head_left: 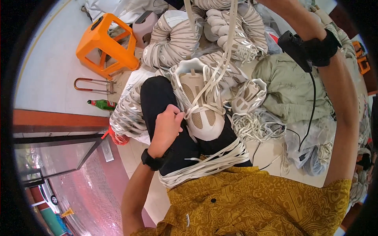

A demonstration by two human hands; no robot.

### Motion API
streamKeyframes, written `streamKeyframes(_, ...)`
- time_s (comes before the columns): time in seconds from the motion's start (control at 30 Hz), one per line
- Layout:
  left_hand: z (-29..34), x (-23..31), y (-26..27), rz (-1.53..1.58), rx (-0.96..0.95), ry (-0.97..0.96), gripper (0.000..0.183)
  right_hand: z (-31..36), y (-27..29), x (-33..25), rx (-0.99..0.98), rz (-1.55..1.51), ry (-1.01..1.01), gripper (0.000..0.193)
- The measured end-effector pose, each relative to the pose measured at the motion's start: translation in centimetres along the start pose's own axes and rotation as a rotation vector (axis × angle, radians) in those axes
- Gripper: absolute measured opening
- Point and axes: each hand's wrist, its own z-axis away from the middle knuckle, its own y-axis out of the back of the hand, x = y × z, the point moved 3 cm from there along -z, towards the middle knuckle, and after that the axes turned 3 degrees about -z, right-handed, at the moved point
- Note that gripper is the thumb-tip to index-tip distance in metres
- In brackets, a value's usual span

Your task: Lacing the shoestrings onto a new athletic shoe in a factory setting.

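A beige and white sneaker rests on my lap, its toe toward me. A cream shoelace runs through its lower eyelets, and its long strands rise past the top edge. At the left side of the sneaker's toe, my left hand is closed, thumb and finger pinched at the lace beside the shoe. My right arm stretches up and leaves the picture at the top; the right hand is out of sight. A bundle of cream laces lies across my thighs.
Bundled sneakers are piled ahead. An orange stool, a U-shaped metal bar and a green bottle are at the left. To the right lie another sneaker, tangled laces, a green sack and plastic bags.
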Motion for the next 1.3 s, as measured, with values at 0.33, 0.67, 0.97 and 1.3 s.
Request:
streamKeyframes(0.33, -0.1, -0.2, -1.8, 0.4, 0.038, 0.279, 0.013, -0.2, -0.5, -0.4, -0.011, 0.056, 0.009, 0.008)
streamKeyframes(0.67, 0.3, -1.0, -2.7, 1.216, 0.164, 0.194, 0.026, 0.1, -1.2, -0.2, 0.014, 0.072, 0.123, 0.009)
streamKeyframes(0.97, 0.3, -1.2, -4.2, 1.878, 0.027, 0.027, 0.024, 0.6, -1.6, 0.1, -0.023, -0.289, -0.461, 0.012)
streamKeyframes(1.3, 2.8, -1.8, -1.7, 1.706, 0.08, 0.205, 0.03, -3.4, 0.1, -0.4, 0.068, 0.226, 0.207, 0.003)
